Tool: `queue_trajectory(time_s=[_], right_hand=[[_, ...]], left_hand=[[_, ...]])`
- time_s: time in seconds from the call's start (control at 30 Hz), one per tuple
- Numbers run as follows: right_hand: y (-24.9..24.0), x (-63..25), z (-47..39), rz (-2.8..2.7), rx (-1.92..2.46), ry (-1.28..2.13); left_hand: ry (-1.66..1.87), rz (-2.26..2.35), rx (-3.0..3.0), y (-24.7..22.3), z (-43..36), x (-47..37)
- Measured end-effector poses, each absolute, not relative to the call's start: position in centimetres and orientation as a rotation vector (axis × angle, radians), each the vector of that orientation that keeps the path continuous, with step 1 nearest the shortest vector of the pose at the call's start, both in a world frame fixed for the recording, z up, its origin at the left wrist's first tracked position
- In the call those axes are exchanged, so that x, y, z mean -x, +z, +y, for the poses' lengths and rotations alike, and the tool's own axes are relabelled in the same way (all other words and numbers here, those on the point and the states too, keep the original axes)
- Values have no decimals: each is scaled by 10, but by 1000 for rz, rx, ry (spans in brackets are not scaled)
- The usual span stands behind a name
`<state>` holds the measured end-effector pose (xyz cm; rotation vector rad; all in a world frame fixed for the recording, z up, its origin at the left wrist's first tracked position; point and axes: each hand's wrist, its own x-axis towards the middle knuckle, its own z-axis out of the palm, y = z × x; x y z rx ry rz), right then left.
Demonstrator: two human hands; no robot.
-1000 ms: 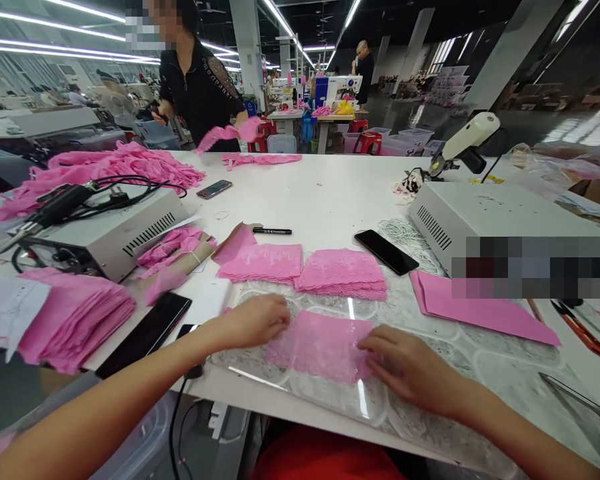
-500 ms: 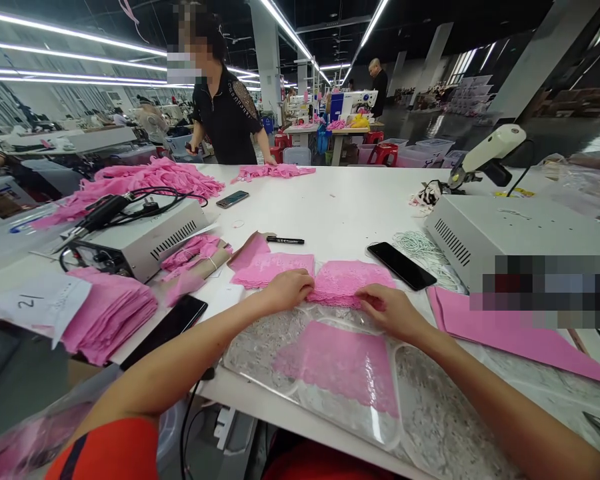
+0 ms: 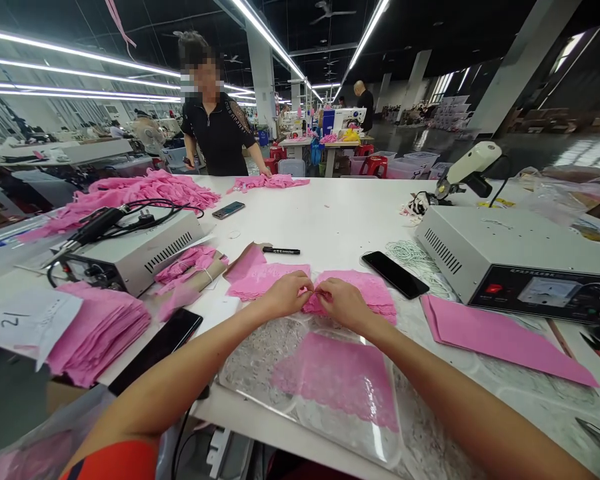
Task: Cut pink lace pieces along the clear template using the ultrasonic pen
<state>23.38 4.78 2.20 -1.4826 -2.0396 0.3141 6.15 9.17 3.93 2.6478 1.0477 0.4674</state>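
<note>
Two stacks of pink lace fabric pieces lie side by side in front of me. Pinched at the inner corner of the right pink lace stack (image 3: 373, 290) is my left hand (image 3: 291, 293), its fingers closed. My right hand (image 3: 341, 301) is closed right beside it, fingertips nearly touching the left ones on the same lace; how many layers they hold is hidden. The left pink lace stack (image 3: 260, 280) lies just beyond my left wrist. Nearer me, a clear plastic sheet (image 3: 260, 380) has a flat pink lace piece (image 3: 345, 380) showing at its middle.
Grey machine boxes stand left (image 3: 150, 243) and right (image 3: 485, 250). A black phone (image 3: 395, 273), a marker (image 3: 281, 251) and folded pink sheets (image 3: 505, 340) lie around. Another phone (image 3: 155, 350) is at the left edge. Across the table, a person (image 3: 217, 137) touches pink fabric (image 3: 275, 181).
My right hand has moved left from the stack's front edge to meet my left hand at its inner corner. The person opposite has turned toward the table. The view has tilted up slightly.
</note>
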Motion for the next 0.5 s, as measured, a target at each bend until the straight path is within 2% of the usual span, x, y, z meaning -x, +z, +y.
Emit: queue_trajectory(time_s=[0.27,0.5], right_hand=[[42,-252,55,-1870,1453,377],[77,-288,55,-1594,1488,313]], left_hand=[[415,1370,-2559,18,96,-76],[520,1446,-2529,40,76,-96]])
